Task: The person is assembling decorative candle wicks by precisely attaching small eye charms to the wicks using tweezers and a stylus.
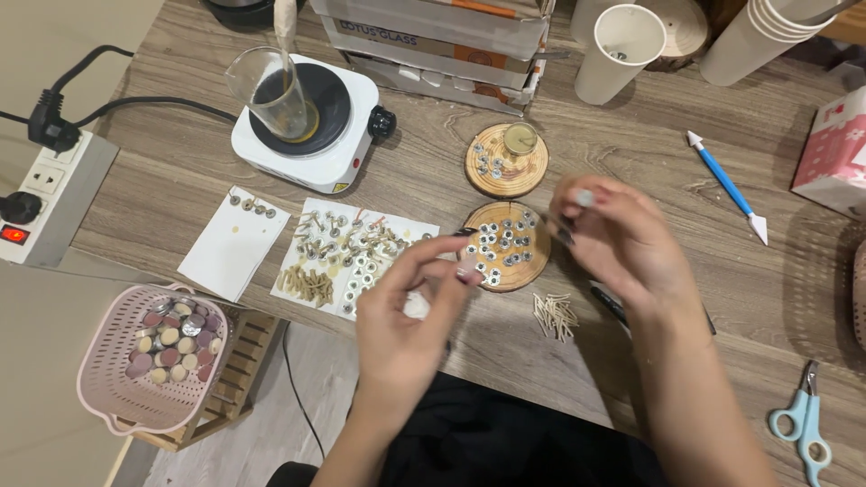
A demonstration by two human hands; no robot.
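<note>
Pink plastic first: at the far left a pink basket (117, 379) sits on a wooden crate (236, 379) below the table edge, filled with small round tins in silver, cream and dull rose. Above it a power strip (50, 194) feeds the white hot plate (311, 122), where a clear beaker (271, 90) holds a little amber liquid with a stick standing in it, presumably kept there to stay warm. Two paper sheets (233, 243) lie in front of the plate and carry wicks with metal tabs and a heap of short sticks, spread flat where I can pick from them.

My left hand (406, 316) is raised over the table edge, thumb and forefinger drawn together at the tips; motion blur keeps me from telling whether anything is pinched there. Just beyond those fingertips lies the nearer wood slice (505, 245), covered with small metal wick tabs (498, 236), so the tabs sit almost touching my left fingertips and between both hands. A second wood slice (507, 160) behind it holds more tabs and a small jar.

My right hand (622, 239) hovers over the slice's right edge, fingers curled closed on something small and pale, too blurred to name. Loose sticks (555, 316) lie under it. Further right lie a blue-handled tool (726, 185) and pale blue scissors (803, 424).
</note>
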